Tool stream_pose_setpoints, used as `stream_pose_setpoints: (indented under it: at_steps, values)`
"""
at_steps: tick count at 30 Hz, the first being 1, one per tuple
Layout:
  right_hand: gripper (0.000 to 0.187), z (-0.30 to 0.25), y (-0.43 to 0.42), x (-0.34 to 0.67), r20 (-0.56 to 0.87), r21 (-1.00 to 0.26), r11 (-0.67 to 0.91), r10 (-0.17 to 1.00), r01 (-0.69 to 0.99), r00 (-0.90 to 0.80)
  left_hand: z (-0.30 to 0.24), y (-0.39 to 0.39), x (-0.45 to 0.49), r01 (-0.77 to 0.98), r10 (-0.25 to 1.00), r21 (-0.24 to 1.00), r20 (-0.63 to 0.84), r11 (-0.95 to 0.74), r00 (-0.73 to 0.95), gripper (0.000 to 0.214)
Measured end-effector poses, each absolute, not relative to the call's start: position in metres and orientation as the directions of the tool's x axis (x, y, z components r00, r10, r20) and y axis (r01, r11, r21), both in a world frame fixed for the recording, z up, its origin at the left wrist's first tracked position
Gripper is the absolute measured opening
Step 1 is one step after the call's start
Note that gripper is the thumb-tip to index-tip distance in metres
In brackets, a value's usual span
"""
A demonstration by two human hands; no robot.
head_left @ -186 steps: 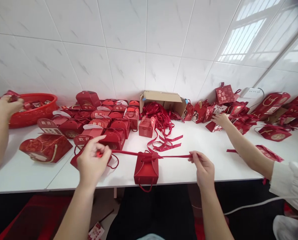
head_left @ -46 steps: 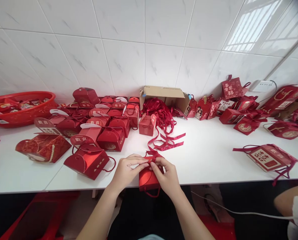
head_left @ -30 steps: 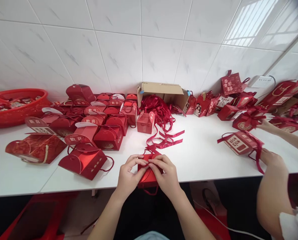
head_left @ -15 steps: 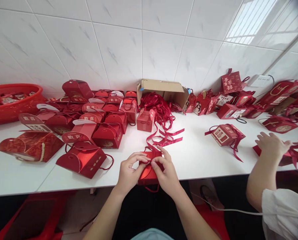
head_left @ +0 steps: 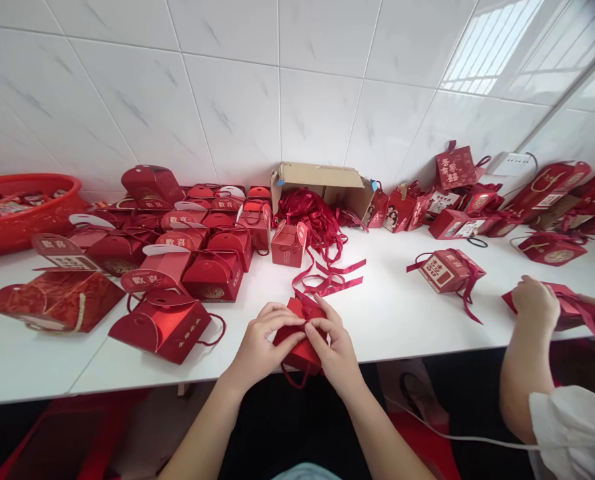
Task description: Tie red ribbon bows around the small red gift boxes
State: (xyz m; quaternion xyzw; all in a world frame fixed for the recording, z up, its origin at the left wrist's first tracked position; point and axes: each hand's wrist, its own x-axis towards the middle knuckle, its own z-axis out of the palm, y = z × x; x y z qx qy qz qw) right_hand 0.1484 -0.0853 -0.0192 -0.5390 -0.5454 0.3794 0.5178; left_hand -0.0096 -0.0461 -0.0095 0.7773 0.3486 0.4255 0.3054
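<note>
Pinching satiny ribbon [head_left: 309, 309], left hand [head_left: 258, 341], right hand [head_left: 336, 347], squarish carton [head_left: 304, 358] below

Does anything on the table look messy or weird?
Yes, a bit. The ribbons spill out of the carton in a tangle, with loose ends trailing across the table. Also, a small dark loop lies beside a red box on the right, odd because nearly everything around it is red. I can't see anything torn.

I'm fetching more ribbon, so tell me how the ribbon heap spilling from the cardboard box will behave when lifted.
The ribbon heap is likely floppy: loose ends curl across the table. It may tangle, since strands overlap. Thin strips suggest little weight.
</note>
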Motion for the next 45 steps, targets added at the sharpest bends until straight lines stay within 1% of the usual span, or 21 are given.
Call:
stream_pose_setpoints:
  at_steps: [2, 4, 7, 10, 12, 16, 18, 19, 20, 22, 24, 25, 26, 28, 29, 31, 32, 34, 38, 40, 45]
  values:
    - [0.023, -0.017, -0.088, 0.154, 0.137, -0.975, 0.119, 0.987, 0.187, 0.086, -0.011, -0.046, -0.010, 0.268, 0.819, 0.791, 0.448, -0.550, 0.359, 0.009]
    - [0.025, -0.015, -0.089, 0.161, 0.148, -0.973, 0.131, 0.986, 0.190, 0.079, -0.012, -0.044, -0.011, 0.266, 0.835, 0.807, 0.435, -0.528, 0.338, 0.007]
    - [0.022, -0.013, -0.087, 0.172, 0.233, -0.941, 0.202, 0.969, 0.271, 0.087, -0.009, -0.043, -0.014, 0.272, 0.840, 0.818, 0.399, -0.507, 0.368, 0.008]
    - [0.031, -0.011, -0.081, 0.180, 0.325, -0.858, 0.321, 0.944, 0.401, -0.060, -0.006, -0.044, -0.017, 0.280, 0.825, 0.812, 0.374, -0.512, 0.424, 0.009]
    - [0.027, -0.010, -0.076, 0.182, 0.367, -0.789, 0.393, 0.918, 0.473, -0.150, -0.005, -0.045, -0.018, 0.289, 0.817, 0.800, 0.380, -0.526, 0.435, 0.010]
    - [0.021, -0.001, -0.073, 0.184, 0.443, -0.637, 0.463, 0.874, 0.616, -0.199, -0.005, -0.047, -0.017, 0.296, 0.797, 0.773, 0.406, -0.561, 0.447, 0.012]
    - [0.017, 0.008, -0.077, 0.186, 0.443, -0.577, 0.466, 0.868, 0.670, -0.222, -0.006, -0.048, -0.016, 0.303, 0.787, 0.759, 0.418, -0.577, 0.453, 0.012]
    - [0.015, 0.014, -0.079, 0.188, 0.423, -0.569, 0.454, 0.876, 0.686, -0.229, -0.006, -0.048, -0.015, 0.307, 0.783, 0.751, 0.423, -0.584, 0.455, 0.013]
    - [0.014, 0.020, -0.082, 0.190, 0.383, -0.577, 0.437, 0.891, 0.690, -0.245, -0.006, -0.048, -0.015, 0.309, 0.780, 0.745, 0.428, -0.590, 0.458, 0.013]
    - [0.013, 0.032, -0.086, 0.196, 0.251, -0.621, 0.402, 0.915, 0.672, -0.315, -0.005, -0.048, -0.014, 0.311, 0.773, 0.738, 0.430, -0.599, 0.467, 0.013]
    - [0.019, 0.041, -0.086, 0.201, 0.137, -0.641, 0.389, 0.906, 0.662, -0.400, -0.004, -0.048, -0.015, 0.313, 0.766, 0.731, 0.431, -0.606, 0.477, 0.013]
    - [0.022, 0.043, -0.083, 0.203, 0.121, -0.636, 0.392, 0.902, 0.665, -0.415, -0.003, -0.047, -0.015, 0.316, 0.763, 0.727, 0.431, -0.610, 0.482, 0.013]
    - [0.022, 0.044, -0.080, 0.204, 0.140, -0.630, 0.399, 0.902, 0.667, -0.408, -0.002, -0.047, -0.016, 0.321, 0.759, 0.720, 0.430, -0.615, 0.490, 0.013]
    - [0.022, 0.042, -0.069, 0.203, 0.220, -0.638, 0.434, 0.894, 0.637, -0.390, 0.000, -0.046, -0.019, 0.332, 0.744, 0.700, 0.431, -0.633, 0.510, 0.014]
    - [0.027, 0.040, -0.064, 0.201, 0.249, -0.650, 0.459, 0.882, 0.605, -0.401, 0.002, -0.045, -0.020, 0.340, 0.736, 0.687, 0.431, -0.643, 0.521, 0.015]
    - [0.037, 0.036, -0.055, 0.196, 0.259, -0.666, 0.506, 0.846, 0.548, -0.466, 0.005, -0.044, -0.023, 0.361, 0.723, 0.657, 0.430, -0.662, 0.541, 0.015]
    - [0.039, 0.035, -0.052, 0.194, 0.250, -0.666, 0.521, 0.830, 0.534, -0.498, 0.007, -0.043, -0.024, 0.374, 0.719, 0.644, 0.426, -0.667, 0.549, 0.015]
    - [0.038, 0.034, -0.050, 0.189, 0.247, -0.661, 0.532, 0.820, 0.529, -0.516, 0.011, -0.041, -0.025, 0.397, 0.718, 0.628, 0.411, -0.670, 0.561, 0.015]
    - [0.031, 0.035, -0.054, 0.188, 0.307, -0.663, 0.567, 0.801, 0.489, -0.514, 0.017, -0.038, -0.027, 0.424, 0.723, 0.621, 0.367, -0.659, 0.585, 0.011]
    - [0.031, 0.033, -0.056, 0.191, 0.327, -0.645, 0.604, 0.771, 0.467, -0.546, 0.019, -0.037, -0.027, 0.444, 0.730, 0.620, 0.334, -0.647, 0.597, 0.010]
    - [0.043, 0.016, -0.059, 0.197, 0.362, -0.554, 0.692, 0.701, 0.463, -0.614, 0.023, -0.035, -0.028, 0.491, 0.743, 0.605, 0.274, -0.627, 0.610, 0.009]
